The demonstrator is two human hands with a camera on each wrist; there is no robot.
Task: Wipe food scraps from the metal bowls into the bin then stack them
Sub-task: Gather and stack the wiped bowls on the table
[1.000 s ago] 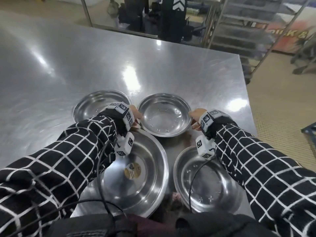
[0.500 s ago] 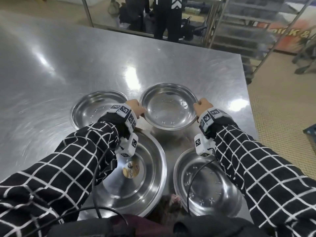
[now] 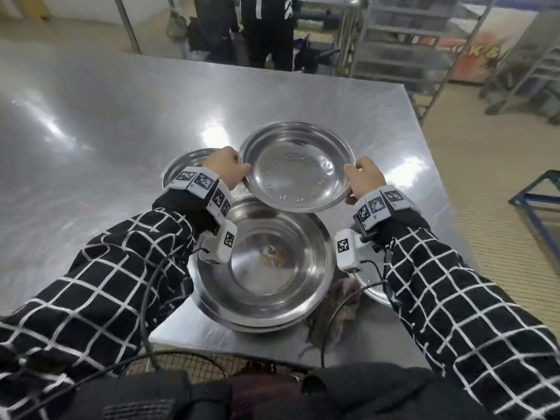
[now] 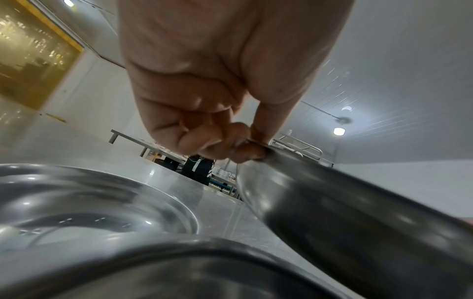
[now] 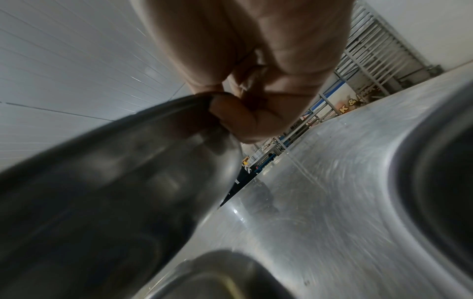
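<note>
A small shiny metal bowl (image 3: 295,168) hangs in the air above the table, held by both hands. My left hand (image 3: 225,168) pinches its left rim, and my right hand (image 3: 362,180) grips its right rim. The left wrist view shows fingers (image 4: 245,150) curled on the small bowl's rim (image 4: 332,194). In the right wrist view my thumb and fingers (image 5: 238,113) clamp the edge of the small bowl (image 5: 115,182). Below it sits a large metal bowl (image 3: 260,268) with a label and brown scraps in its bottom. Another small bowl (image 3: 185,163) lies behind my left hand.
The steel table (image 3: 106,116) stretches far to the left and back. A grey-brown rag (image 3: 333,310) lies by the large bowl, partly over the rim of a bowl (image 3: 374,297) under my right sleeve. Metal racks (image 3: 403,34) and a standing person (image 3: 266,31) are beyond the table.
Both hands have lifted the small bowl off the table and brought it up and nearer, over the far edge of the large bowl. The view has shifted with it.
</note>
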